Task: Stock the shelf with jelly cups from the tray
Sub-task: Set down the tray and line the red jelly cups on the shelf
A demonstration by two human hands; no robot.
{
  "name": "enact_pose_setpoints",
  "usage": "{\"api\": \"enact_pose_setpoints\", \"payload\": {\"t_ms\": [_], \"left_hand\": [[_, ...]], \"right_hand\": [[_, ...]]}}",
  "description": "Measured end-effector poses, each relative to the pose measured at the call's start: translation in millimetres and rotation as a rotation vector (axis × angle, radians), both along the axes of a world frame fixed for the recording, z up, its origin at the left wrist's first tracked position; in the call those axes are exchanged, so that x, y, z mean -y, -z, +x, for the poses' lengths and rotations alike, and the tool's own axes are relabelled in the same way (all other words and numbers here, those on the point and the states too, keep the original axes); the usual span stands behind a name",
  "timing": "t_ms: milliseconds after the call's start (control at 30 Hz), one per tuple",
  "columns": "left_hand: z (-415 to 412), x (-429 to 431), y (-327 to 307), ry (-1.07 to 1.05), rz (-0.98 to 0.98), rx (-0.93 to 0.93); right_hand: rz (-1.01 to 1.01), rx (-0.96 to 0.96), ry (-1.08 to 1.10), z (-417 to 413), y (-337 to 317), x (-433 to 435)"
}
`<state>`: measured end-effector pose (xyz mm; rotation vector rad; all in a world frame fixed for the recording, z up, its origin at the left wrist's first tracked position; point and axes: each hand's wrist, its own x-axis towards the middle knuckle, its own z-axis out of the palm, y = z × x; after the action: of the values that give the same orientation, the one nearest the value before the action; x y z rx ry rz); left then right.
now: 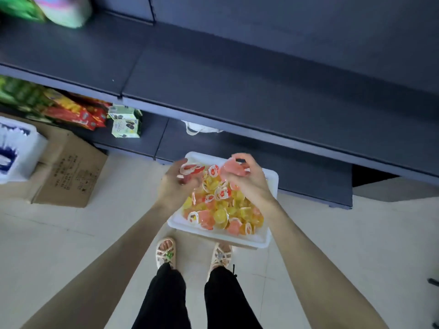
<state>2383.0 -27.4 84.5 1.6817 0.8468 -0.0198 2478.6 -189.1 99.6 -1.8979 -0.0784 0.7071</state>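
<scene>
Where the tray [260,241] sits: on the pale floor [71,245], just ahead of the person's sandalled feet [165,251], its far edge by the foot of the shelving.
Jelly cups [221,210]: heaped in the tray, yellow, orange and pink.
Left hand [177,184]: over the tray's left edge, fingers curled round a few red-lidded cups [190,168]; blurred.
Right hand [245,180]: over the tray's far side, fingers clamped on a pink cup [234,167].
Shelf [237,74]: dark boards above the tray.
Lower shelf [147,138], left: red and yellow snack packets [76,110], pale green cartons [126,125].
Floor, left: a cardboard box [69,172].
</scene>
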Motion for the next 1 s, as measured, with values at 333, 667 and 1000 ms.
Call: {"api": "enact_pose_setpoints", "payload": {"t_ms": [333,667,1000], "left_hand": [[39,-96,-200,0.212,0.184,0.419],[109,-130,-344,0.320,0.390,0.735],[202,-145,-392,0.293,0.521,0.737]], "right_hand": [[0.203,0.360,0.165,22,-206,-63],[0.148,0.720,0.143,78,-342,-91],[0.052,0.836,0.086,172,-389,-115]]}}
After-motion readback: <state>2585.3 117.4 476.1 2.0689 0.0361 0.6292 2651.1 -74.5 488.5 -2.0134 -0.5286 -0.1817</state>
